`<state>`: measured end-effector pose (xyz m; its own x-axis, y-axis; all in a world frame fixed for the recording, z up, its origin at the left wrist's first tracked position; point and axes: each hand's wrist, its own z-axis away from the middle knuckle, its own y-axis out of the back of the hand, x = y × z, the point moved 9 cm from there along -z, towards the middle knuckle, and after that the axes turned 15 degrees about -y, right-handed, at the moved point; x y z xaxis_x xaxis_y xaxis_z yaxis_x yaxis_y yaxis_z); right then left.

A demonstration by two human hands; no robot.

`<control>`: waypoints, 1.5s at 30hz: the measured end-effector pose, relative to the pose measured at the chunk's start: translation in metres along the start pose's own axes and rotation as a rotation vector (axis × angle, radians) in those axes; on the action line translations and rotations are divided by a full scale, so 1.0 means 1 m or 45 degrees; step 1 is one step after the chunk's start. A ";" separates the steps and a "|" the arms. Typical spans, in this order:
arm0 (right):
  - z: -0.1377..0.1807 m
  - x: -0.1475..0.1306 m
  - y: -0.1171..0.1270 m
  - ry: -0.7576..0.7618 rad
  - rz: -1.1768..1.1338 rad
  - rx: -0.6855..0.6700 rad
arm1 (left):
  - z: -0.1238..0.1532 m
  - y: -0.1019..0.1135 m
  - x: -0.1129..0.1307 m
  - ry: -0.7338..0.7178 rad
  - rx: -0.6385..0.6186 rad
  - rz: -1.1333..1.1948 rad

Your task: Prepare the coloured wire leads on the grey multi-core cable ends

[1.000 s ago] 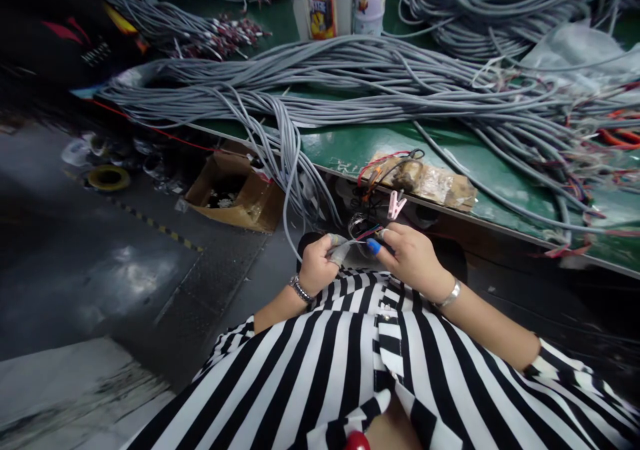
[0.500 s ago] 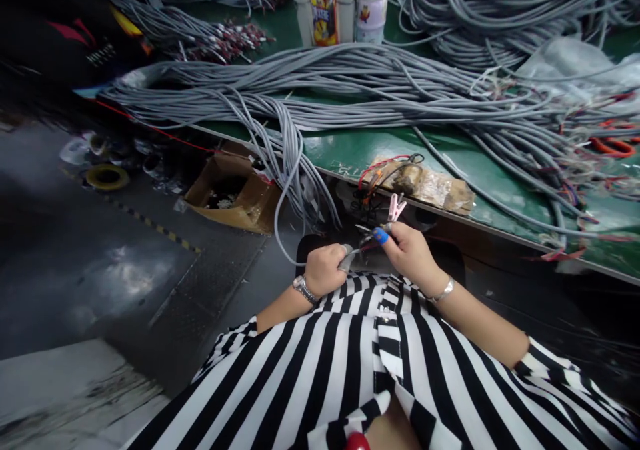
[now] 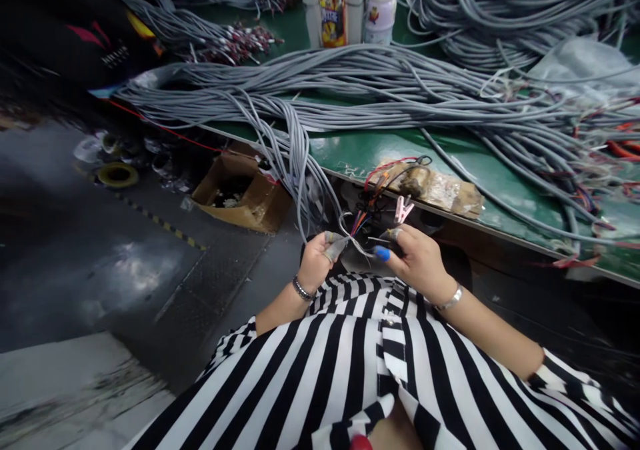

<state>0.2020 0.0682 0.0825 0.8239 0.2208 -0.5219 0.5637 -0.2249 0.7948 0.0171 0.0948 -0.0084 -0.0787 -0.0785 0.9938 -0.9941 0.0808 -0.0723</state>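
My left hand (image 3: 316, 261), with grey covers on its thumb and finger, is closed on the stripped end of a grey cable (image 3: 345, 242). Thin coloured wires (image 3: 358, 223) fan out just beyond its fingertips, and pale strands stretch toward the other hand. My right hand (image 3: 420, 260) wears a blue cover on the thumb and a grey one on the index finger. A thin metal tool (image 3: 376, 239) juts from its pinch; most of it is hidden. Just above the right fingers is a pink clip (image 3: 403, 210), whose attachment I cannot make out.
Long bundles of grey cable (image 3: 350, 113) cover the green table (image 3: 345, 151). Taped cardboard (image 3: 463, 198) lies at its front edge. Behind stand a bottle (image 3: 381, 10) and a scissors holder (image 3: 332, 20). An open carton (image 3: 245, 200) is below, left.
My left hand has rolled, so its fingertips point upward around the cable end. Coloured wires now spread above it, where the cable was drawn toward my right hand. The view has shifted slightly.
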 end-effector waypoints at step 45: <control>0.006 -0.010 0.010 0.045 -0.366 0.067 | 0.001 -0.010 -0.013 -0.092 0.066 0.454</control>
<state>0.1993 0.0580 0.0935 0.6278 0.3151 -0.7118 0.7769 -0.1971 0.5980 0.0281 0.0945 -0.0206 -0.4242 -0.1248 0.8969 -0.9056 0.0653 -0.4192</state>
